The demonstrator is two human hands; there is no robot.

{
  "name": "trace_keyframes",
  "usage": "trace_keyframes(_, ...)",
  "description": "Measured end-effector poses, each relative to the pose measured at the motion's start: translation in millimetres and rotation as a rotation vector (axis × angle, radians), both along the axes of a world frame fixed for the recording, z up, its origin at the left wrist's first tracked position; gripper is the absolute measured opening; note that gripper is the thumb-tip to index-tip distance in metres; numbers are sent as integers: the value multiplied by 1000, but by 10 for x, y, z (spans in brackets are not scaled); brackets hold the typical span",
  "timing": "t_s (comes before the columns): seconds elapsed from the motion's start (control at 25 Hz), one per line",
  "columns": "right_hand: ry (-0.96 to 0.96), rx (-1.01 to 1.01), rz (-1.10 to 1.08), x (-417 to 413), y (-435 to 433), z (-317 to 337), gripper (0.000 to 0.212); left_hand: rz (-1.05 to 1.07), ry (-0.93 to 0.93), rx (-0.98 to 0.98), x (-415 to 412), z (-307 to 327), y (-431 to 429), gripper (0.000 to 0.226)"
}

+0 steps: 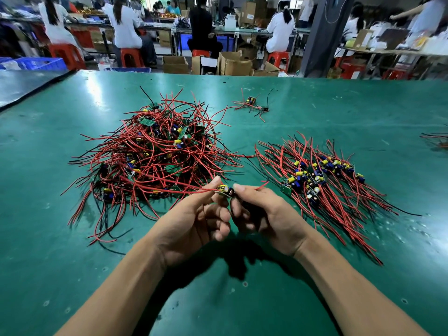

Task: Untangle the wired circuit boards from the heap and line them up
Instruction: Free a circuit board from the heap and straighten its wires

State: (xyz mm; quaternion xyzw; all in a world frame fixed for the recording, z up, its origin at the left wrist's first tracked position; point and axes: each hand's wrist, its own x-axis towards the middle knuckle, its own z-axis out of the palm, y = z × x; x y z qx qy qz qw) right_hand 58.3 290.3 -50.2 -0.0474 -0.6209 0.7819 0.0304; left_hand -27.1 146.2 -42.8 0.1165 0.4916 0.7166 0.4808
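Board [225, 190] seemingly level, red wire [194, 189] trailing left

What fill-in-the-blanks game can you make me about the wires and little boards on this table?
1. The table is coloured ____.
2. The tangled heap is mostly the colour ____.
3. The lined-up boards lie on the person's ____ side of the heap.
4. The left hand and right hand both pinch one little board, so ____ hands hold it.

Missing words: green; red; right; two.
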Motion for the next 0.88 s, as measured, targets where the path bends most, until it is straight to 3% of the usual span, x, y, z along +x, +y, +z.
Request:
trace_keyframes(0.16,10,31,-73,-28,9,-55,36,-56,-30,15,-5,-6,-24,29)
trace_keyframes(0.44,37,53,-139,-32,69,-96,12,-32,3,41,23,-61,6,14)
trace_keyframes(0.88,-16,-56,-129,-25,136,-92,14,-70,105,42,35,-160,48,10)
